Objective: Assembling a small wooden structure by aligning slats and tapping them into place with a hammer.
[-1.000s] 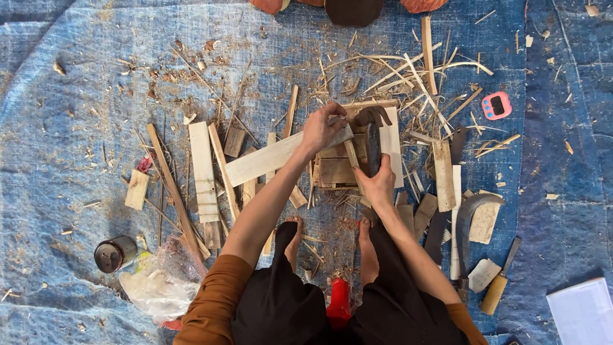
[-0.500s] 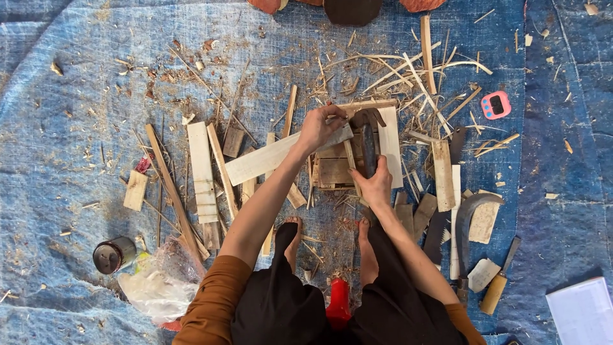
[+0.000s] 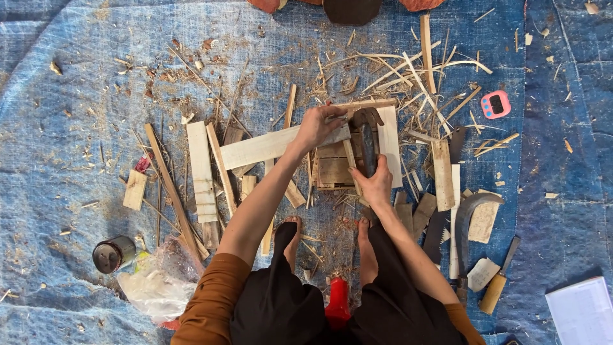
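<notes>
crowding the wooden block (image 3: pixel 332 169) on every side are offcuts and shavings, with bare blue tarp (image 3: pixel 64 128) only further left. left hand (image 3: pixel 317 125) is closed over the end of a pale plank (image 3: pixel 268 145) lying across the block's top edge. right hand (image 3: pixel 375 182) is wrapped around a dark chopping blade (image 3: pixel 365 137) standing just right of that plank end.

You wear a rust-orange long-sleeved top, its sleeves pushed up above the elbows so both forearms are bare down to your left hand (image 3: pixel 316 126) and right hand (image 3: pixel 377 185). Loose black trousers cover your legs, the cloth bunched in soft folds at the near edge. Your feet are bare. Neither hand wears a glove, ring or watch.
</notes>
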